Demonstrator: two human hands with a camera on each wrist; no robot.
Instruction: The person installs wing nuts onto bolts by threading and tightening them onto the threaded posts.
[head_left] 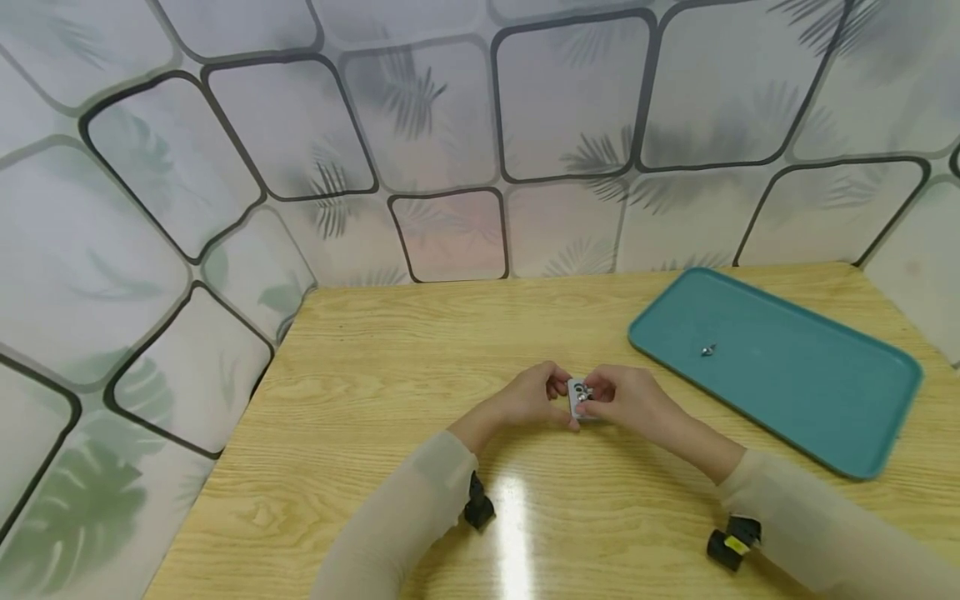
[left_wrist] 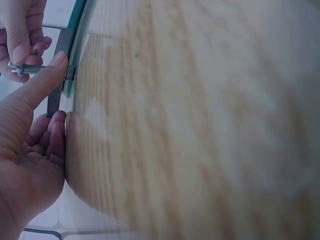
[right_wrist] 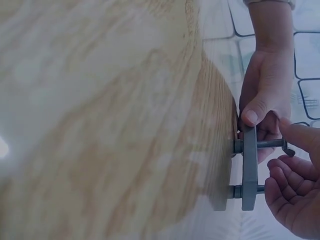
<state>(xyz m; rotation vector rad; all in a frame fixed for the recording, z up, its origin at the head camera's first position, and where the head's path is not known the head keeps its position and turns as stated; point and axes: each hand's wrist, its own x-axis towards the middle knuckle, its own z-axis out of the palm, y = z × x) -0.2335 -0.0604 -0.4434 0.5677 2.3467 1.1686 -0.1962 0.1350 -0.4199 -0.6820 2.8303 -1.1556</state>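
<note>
Near the middle of the table, a small grey metal plate [head_left: 573, 398] stands between both hands. My left hand [head_left: 528, 398] holds the plate by its edge, its thumb [right_wrist: 256, 113] lying at one end in the right wrist view. My right hand [head_left: 632, 402] pinches the winged head of a wing screw [left_wrist: 31, 69]. In the right wrist view the threaded shaft of this screw runs into the plate, and a nut [right_wrist: 237, 146] shows on the far side. Beside it a second bolt [right_wrist: 261, 189] passes through, partly hidden by the right hand's fingers.
A teal tray [head_left: 810, 379] lies on the right of the wooden table [head_left: 420, 342], with small shiny metal pieces [head_left: 708, 350] on it. A patterned curtain [head_left: 450, 125] stands behind the table's back edge. Black wrist cameras hang below both sleeves.
</note>
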